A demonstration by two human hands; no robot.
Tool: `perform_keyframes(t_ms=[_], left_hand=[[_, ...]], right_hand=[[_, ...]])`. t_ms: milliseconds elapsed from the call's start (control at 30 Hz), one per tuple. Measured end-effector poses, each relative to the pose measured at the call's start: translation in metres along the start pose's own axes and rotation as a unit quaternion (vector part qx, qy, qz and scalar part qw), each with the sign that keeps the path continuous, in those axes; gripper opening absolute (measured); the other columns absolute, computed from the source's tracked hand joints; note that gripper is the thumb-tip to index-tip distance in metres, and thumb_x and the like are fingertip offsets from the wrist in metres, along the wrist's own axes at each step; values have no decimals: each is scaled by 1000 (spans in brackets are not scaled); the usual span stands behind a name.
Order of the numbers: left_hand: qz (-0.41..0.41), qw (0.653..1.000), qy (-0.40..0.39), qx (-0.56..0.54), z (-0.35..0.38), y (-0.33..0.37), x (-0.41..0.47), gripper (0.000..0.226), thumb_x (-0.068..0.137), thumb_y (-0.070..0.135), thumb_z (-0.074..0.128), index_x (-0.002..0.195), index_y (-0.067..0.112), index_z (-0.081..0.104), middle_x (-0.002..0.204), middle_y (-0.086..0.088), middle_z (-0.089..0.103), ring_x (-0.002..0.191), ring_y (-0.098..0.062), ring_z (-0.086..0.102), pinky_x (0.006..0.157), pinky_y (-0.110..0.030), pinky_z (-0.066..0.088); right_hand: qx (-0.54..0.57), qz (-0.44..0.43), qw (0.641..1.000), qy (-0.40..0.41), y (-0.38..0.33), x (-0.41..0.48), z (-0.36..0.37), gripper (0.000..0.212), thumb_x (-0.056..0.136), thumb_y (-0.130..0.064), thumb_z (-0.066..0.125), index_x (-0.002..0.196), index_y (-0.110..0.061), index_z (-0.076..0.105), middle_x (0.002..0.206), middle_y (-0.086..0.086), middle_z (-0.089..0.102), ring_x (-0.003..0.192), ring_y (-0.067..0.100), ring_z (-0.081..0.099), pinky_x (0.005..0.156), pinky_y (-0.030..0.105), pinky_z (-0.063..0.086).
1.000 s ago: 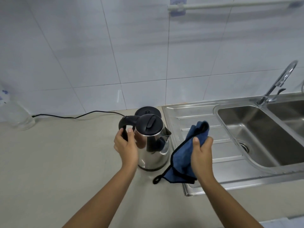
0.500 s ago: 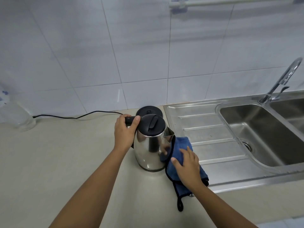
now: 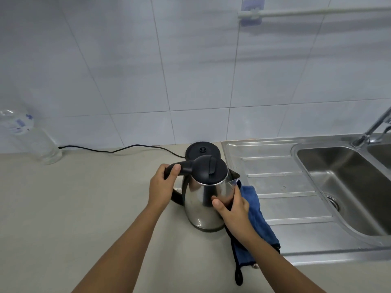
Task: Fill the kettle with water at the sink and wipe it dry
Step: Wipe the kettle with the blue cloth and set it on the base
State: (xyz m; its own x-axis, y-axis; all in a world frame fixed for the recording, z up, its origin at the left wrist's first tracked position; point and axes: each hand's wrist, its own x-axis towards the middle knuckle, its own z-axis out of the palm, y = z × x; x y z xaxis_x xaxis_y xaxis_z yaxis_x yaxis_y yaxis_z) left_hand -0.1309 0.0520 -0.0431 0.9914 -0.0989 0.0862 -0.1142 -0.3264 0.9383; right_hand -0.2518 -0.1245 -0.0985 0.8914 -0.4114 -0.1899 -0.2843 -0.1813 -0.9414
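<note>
A steel kettle [image 3: 203,197] with a black lid stands on the beige counter, just left of the sink's draining board, its spout pointing right. My left hand [image 3: 163,187] grips its black handle. My right hand [image 3: 234,210] presses a blue cloth [image 3: 256,218] against the kettle's right side below the spout. The cloth hangs down over the counter edge of the draining board, its black loop trailing toward me. The steel sink [image 3: 338,187] lies to the right, with its tap [image 3: 374,130] at the far right.
The kettle's black base [image 3: 203,150] sits behind it by the wall, its cord [image 3: 118,150] running left. A clear plastic bottle [image 3: 27,136] stands at the far left. A towel rail [image 3: 306,12] is fixed on the tiled wall.
My right hand brought the blue cloth down from the air onto the draining board, then up against the kettle's side. My left hand shifted higher on the handle. The view moved closer.
</note>
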Motion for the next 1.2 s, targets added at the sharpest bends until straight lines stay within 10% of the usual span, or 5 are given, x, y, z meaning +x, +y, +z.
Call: perform_keyframes(t_ms=[367, 533, 867, 1200], left_hand=[[11, 993, 86, -76, 1, 35, 35, 35, 86, 49, 60, 89, 14, 62, 83, 7, 64, 79, -5, 59, 67, -17, 40], [4, 988, 101, -114, 5, 53, 82, 48, 84, 57, 56, 90, 10, 58, 82, 2, 59, 73, -11, 53, 67, -23, 42], [18, 992, 88, -85, 34, 64, 187, 48, 83, 64, 53, 82, 16, 52, 77, 6, 54, 70, -9, 51, 62, -22, 37], [-11, 993, 95, -70, 61, 18, 210, 47, 82, 63, 55, 80, 16, 50, 73, 7, 52, 68, -10, 50, 62, -25, 37]], right_hand=[[13, -21, 1000, -9, -46, 42, -9, 125, 44, -97, 64, 151, -37, 42, 156, 11, 40, 143, 29, 40, 112, 37, 40], [70, -76, 993, -49, -94, 90, -19, 56, 74, -64, 69, 125, -47, 52, 116, -18, 66, 123, 13, 60, 104, 32, 47], [72, -110, 988, -77, -123, 208, -26, 91, 73, -71, 68, 152, -35, 42, 141, -4, 61, 136, 20, 55, 114, 44, 48], [64, -96, 990, -84, -79, 250, -17, 69, 79, -66, 67, 141, -42, 50, 123, -1, 67, 125, 17, 63, 111, 39, 51]])
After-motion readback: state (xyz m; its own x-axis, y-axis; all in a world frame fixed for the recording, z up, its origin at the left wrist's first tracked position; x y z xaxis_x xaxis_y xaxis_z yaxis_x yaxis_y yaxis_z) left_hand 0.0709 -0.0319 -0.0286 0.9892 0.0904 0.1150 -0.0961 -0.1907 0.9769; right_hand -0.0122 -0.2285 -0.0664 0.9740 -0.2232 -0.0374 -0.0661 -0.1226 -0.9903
